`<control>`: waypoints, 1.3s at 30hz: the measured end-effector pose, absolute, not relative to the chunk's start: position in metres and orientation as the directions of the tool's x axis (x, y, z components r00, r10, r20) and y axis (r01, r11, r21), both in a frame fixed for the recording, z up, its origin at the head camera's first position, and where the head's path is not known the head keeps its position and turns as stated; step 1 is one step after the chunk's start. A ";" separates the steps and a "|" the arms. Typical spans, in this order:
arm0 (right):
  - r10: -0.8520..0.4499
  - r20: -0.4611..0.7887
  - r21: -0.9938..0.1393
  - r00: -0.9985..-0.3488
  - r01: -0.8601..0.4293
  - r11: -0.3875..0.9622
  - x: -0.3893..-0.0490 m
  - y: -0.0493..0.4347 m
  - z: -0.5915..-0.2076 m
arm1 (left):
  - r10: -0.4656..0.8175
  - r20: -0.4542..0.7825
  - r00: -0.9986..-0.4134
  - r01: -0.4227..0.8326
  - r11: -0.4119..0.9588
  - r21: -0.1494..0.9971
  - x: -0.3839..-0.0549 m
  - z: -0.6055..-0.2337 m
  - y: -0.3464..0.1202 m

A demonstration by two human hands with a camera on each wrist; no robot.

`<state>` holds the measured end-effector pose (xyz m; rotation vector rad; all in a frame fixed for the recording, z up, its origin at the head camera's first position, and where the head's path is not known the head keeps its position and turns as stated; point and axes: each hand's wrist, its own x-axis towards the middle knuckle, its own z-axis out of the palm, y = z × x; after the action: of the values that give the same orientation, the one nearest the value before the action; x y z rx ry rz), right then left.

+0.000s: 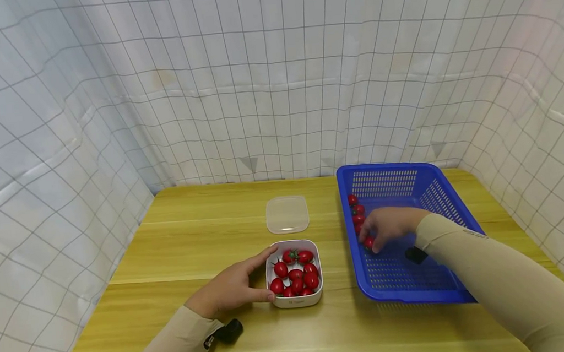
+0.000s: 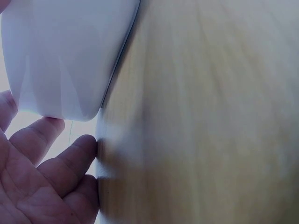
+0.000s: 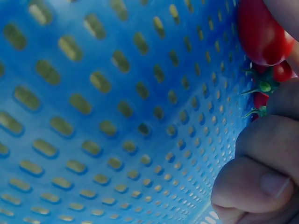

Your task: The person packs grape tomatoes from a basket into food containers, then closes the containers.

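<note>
- Right hand (image 1: 391, 224): inside the blue basket (image 1: 391, 295), near its left wall; thumb and fingers pinched on one tomato (image 3: 262, 35).
- Held tomato: oval; in the right wrist view its long axis runs roughly up and down, the rounded lower end exposed, the upper end cut off by the frame and a finger. Direction of its stem end cannot be told.
- Row of tomatoes (image 1: 358, 219): beyond the held one, along the basket's left wall.
- Left hand (image 1: 233, 285): thumb and index finger spread apart, touching the left side of the white box (image 1: 297, 302).
- White box: upright on the table (image 1: 192, 238), printed wall facing the person; boxed tomatoes (image 1: 296, 275) lie in it at mixed angles.
- Clear lid (image 1: 287, 214): flat on the table, just beyond the box.
</note>
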<state>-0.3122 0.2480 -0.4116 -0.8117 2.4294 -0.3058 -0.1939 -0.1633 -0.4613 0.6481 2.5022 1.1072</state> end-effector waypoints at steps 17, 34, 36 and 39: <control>-0.557 -0.484 -0.369 -0.675 -0.420 0.829 -0.318 0.261 -0.416 | 0.535 -0.116 -0.837 0.274 0.593 0.757 -0.195 -0.461 -0.163; -0.531 -0.499 -0.389 -0.685 -0.370 0.844 -0.316 0.262 -0.416 | 0.533 -0.118 -0.838 0.268 0.590 0.761 -0.196 -0.463 -0.164; -0.530 -0.503 -0.395 -0.683 -0.364 0.844 -0.317 0.262 -0.416 | 0.527 -0.123 -0.841 0.258 0.590 0.765 -0.196 -0.462 -0.164; -0.532 -0.504 -0.396 -0.680 -0.365 0.842 -0.317 0.262 -0.417 | 0.523 -0.128 -0.843 0.251 0.593 0.765 -0.196 -0.462 -0.164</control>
<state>-0.3171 0.2624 -0.4166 -0.6523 2.3907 -0.3500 -0.1956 -0.1642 -0.4617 0.6267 2.4843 1.1162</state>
